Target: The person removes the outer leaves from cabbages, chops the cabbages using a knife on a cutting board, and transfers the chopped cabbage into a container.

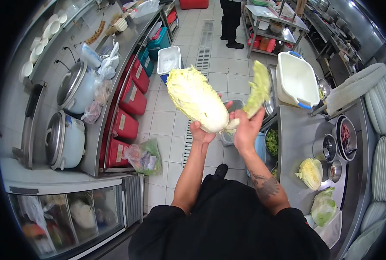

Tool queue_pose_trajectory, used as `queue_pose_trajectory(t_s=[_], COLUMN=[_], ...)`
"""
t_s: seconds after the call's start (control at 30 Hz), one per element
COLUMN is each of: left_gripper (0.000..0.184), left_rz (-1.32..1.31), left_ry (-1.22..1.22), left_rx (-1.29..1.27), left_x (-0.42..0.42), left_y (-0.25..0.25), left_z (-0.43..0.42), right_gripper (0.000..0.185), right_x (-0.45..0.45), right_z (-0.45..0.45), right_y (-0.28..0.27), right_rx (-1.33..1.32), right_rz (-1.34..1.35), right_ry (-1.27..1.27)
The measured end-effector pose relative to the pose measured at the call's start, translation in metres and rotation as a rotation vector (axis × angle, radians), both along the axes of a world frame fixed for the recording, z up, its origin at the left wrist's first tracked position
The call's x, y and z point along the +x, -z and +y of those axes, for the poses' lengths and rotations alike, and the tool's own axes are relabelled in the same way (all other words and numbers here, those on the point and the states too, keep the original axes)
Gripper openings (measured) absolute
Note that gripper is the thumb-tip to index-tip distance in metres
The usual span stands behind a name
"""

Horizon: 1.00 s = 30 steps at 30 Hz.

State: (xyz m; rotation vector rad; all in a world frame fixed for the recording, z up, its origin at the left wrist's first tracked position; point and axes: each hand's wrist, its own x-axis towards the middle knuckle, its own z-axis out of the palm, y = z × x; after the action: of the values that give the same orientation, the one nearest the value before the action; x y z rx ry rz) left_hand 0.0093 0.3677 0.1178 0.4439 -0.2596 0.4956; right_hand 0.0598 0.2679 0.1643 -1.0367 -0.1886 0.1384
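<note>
A large pale napa cabbage (196,99) rests in my left hand (203,133), whose fingers wrap round its underside near the white base. My right hand (248,130) is closed on a loose yellow-green cabbage leaf (259,86), which stands up from it beside the cabbage, slightly blurred. The leaf's lower end and the cabbage's base are close together; whether they are joined I cannot tell. Below both hands is a grey bin (228,138), partly hidden. On the steel counter to the right lie another napa cabbage (310,174) and a round green cabbage (324,206).
A white tub with blue handles (296,78) sits at the upper right. Bowls (329,148) and stacked plates (383,167) line the right side. Left are rice cookers (71,141), red bins (126,125) and a bag (147,157). A person (231,21) stands ahead.
</note>
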Motion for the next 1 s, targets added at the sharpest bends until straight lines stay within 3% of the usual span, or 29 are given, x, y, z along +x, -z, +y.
queue_pose_trajectory(t_s=[0.1, 0.13, 0.2, 0.23, 0.3, 0.37, 0.4, 0.47, 0.53, 0.6, 0.7, 0.83, 0.9, 1.0], left_gripper=[0.102, 0.101, 0.098, 0.098, 0.098, 0.100, 0.100, 0.101, 0.102, 0.102, 0.101, 0.100, 0.098, 0.091], left_rz=[-0.020, -0.090, -0.232, -0.229, -0.204, -0.038, 0.000, 0.043, 0.174, 0.271, 0.355, 0.451, 0.428, 0.462], left_ry=[0.083, 0.105, 0.162, 0.136, 0.107, 0.096, 0.104, 0.133, 0.169, 0.224, 0.367, 0.876, 1.164, 1.189], left_rx=[-0.023, -0.147, -0.394, -0.344, -0.259, -0.089, -0.057, 0.014, 0.019, 0.032, 0.031, 0.147, 0.298, 0.809], left_x=[0.002, -0.002, -0.002, -0.003, -0.020, -0.046, -0.058, -0.076, -0.088, -0.077, -0.039, 0.014, 0.034, 0.041], left_y=[0.028, 0.030, 0.030, 0.030, 0.036, 0.037, 0.038, 0.041, 0.053, 0.055, 0.059, 0.086, 0.069, 0.059], left_z=[0.010, 0.007, 0.002, 0.008, 0.027, 0.048, 0.055, 0.069, 0.070, 0.057, 0.003, -0.063, -0.131, -0.236], right_gripper=[0.026, 0.025, 0.036, 0.041, 0.071, 0.097, 0.089, 0.080, 0.048, 0.027, 0.023, 0.017, 0.017, 0.019], right_x=[0.005, 0.016, 0.073, 0.102, 0.111, 0.128, 0.121, 0.088, 0.032, -0.020, -0.095, -0.208, -0.271, -0.370], right_z=[-0.008, -0.008, -0.016, -0.019, -0.028, -0.061, -0.084, -0.144, -0.213, -0.270, -0.364, -0.458, -0.492, -0.539], right_y=[0.020, 0.024, 0.116, 0.161, 0.133, 0.161, 0.167, 0.201, 0.187, 0.149, 0.141, 0.104, 0.082, 0.098], right_rx=[0.340, 0.282, 0.338, 0.359, 0.127, -0.287, -0.473, -0.460, -0.460, -0.563, -0.681, -0.887, -1.258, -1.524], right_rz=[0.440, 0.680, 0.786, 0.838, 0.882, 1.101, 1.067, 0.808, 0.558, 0.626, 0.636, 0.553, 0.564, 0.808], right_ry=[-0.035, -0.075, -0.246, -0.331, -0.298, -0.169, -0.190, -0.402, -0.416, -0.195, 0.200, 0.769, 1.115, 1.306])
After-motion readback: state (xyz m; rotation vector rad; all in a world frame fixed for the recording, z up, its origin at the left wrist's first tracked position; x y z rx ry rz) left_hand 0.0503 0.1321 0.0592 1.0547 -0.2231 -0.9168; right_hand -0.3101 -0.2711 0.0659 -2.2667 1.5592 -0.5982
